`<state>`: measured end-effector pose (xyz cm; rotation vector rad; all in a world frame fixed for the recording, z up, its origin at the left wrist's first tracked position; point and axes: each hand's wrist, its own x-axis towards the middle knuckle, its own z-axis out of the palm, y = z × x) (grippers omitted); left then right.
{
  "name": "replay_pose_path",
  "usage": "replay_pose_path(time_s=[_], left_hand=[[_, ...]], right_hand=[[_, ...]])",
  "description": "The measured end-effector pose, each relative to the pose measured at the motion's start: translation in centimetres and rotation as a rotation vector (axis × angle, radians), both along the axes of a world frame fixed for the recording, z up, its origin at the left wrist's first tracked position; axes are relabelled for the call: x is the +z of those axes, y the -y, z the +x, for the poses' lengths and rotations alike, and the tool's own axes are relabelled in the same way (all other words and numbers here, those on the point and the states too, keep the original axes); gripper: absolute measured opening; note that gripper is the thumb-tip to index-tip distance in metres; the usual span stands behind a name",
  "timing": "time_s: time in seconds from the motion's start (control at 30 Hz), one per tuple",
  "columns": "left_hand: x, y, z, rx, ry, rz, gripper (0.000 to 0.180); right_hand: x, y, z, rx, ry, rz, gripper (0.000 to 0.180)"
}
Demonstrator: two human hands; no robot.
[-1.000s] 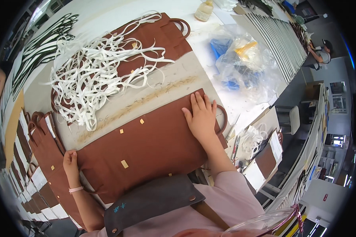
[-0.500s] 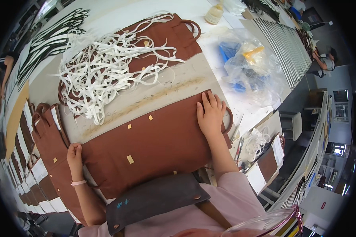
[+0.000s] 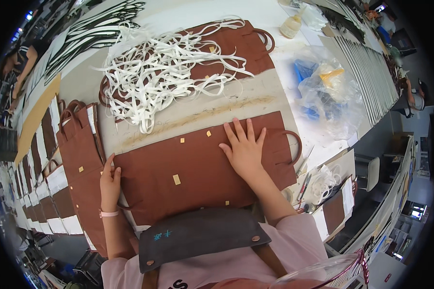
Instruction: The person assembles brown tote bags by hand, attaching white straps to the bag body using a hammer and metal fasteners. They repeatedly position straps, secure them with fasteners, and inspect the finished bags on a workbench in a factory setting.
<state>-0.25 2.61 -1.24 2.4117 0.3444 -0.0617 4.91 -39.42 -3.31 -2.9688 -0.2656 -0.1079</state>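
Observation:
A brown leather-like bag lies flat in front of me, with small yellow tabs stuck on it and a looped handle at its right end. My right hand rests on the bag's right part, palm down and fingers spread. At the bag's left edge is my left hand, its forefinger and thumb apart, with nothing visible between them. Beyond the bag, a tangled heap of white strips covers much of a second brown bag.
More brown bags are stacked at the left. Clear plastic bags and a bottle stand at the far right. Scissors and white string lie nearer. Black straps lie far left, near another person's arm.
My right hand has slid left from the bag's far right corner and spread its fingers. My left hand's closed fingers have loosened. The view has shifted, so things sit further right.

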Motion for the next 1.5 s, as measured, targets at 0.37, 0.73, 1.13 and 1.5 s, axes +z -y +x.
replay_pose_path(time_s=[0.37, 0.73, 1.13, 1.5], left_hand=[[2.4, -0.6, -3.8, -0.035, -0.003, 0.032, 0.039], [2.7, -1.1, -5.1, 0.024, 0.007, 0.032, 0.037], [2.3, -2.1, -5.4, -0.006, 0.039, 0.060, 0.037], [3.8, -3.6, -5.4, 0.107, 0.069, -0.292, 0.037]], right_hand=[[-0.8, 0.9, 0.6, -0.039, 0.002, -0.076, 0.075], [-0.5, 13.9, -1.7, -0.469, 0.013, -0.168, 0.045], [1.1, 14.1, -0.2, -0.304, 0.165, -0.248, 0.007], [3.9, 17.0, -1.9, -0.336, 0.144, 0.516, 0.020]])
